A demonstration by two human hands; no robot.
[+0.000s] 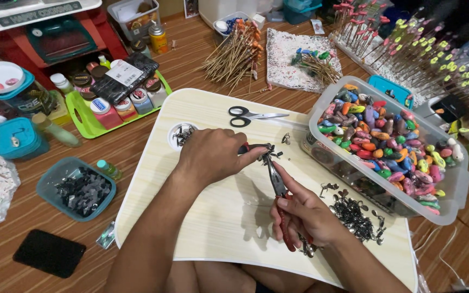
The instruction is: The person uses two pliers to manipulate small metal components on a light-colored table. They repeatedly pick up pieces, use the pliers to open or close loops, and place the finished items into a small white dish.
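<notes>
1. Head view: I look down on a pale lap tray (213,239) serving as my counter, set over a wooden floor (6,255).
2. My left hand (213,157) is closed, fingertips pinching a small metal piece (264,149) with a red bit at its near end. I judge the pinch keeps the piece steady for the tool.
3. My right hand (305,214) is wrapped shut around the red handles of the pliers (276,179). Their nose points to 11 o'clock and meets the metal piece, so the work sits between the two hands, just off the left fingertips.
4. A pile of dark metal findings (354,217) lies at 3 o'clock of the right hand, near it, likely for easy reach.
5. A round recess (182,135) in the tray holds more small metal parts, at 11 o'clock of the left hand.
6. Scissors (248,115) lie at 12 o'clock, apart from both hands.
7. A clear tub (327,95) of coloured beads stands at 2 o'clock, on the tray's right edge.
8. Off the tray at 9 o'clock sits a teal dish (47,187) of dark bits; at 12 o'clock, bundles of sticks (237,54).
</notes>
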